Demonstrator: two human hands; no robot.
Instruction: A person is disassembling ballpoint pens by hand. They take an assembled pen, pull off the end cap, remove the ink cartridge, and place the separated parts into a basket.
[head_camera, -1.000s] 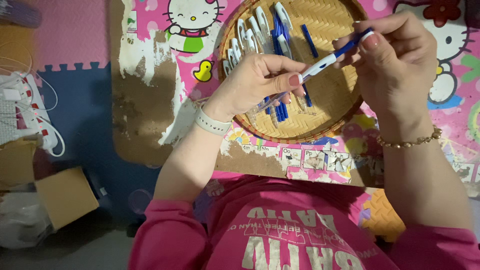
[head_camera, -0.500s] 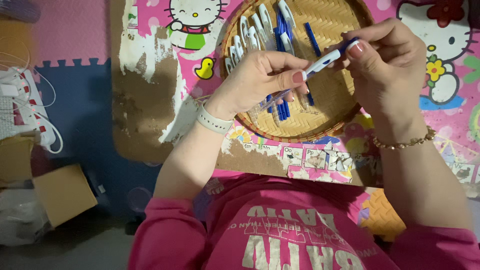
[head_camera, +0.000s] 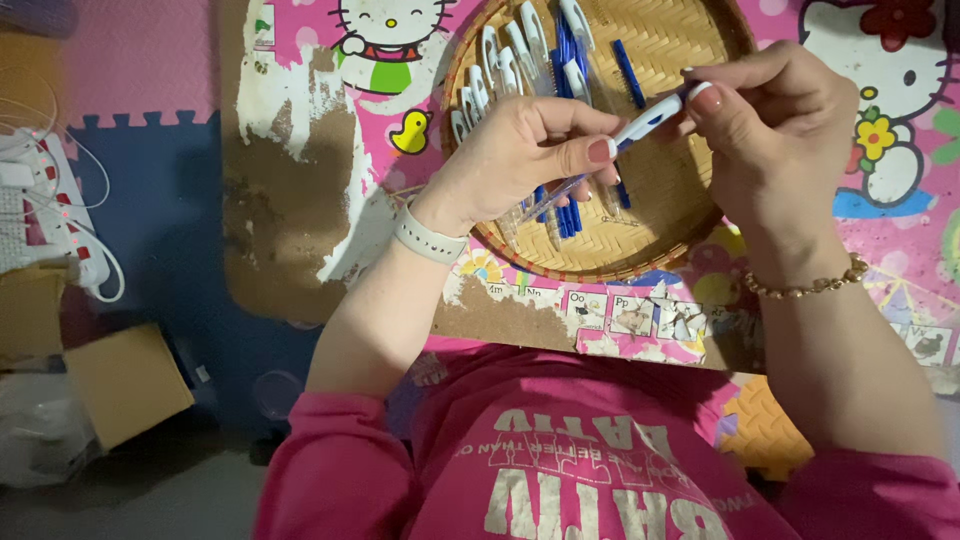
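We are seeing warm, fairly even light falling from above onto the woven tray (head_camera: 690, 235) and the pink play mat (head_camera: 900, 230), keeping colours saturated there. Brightness is fading toward the left and bottom edges, where the cardboard box (head_camera: 125, 385) is sitting in murk. Soft shadows are gathering under the left hand (head_camera: 520, 150). Focus is holding in the centre; the plastic parts are showing only faint glare.
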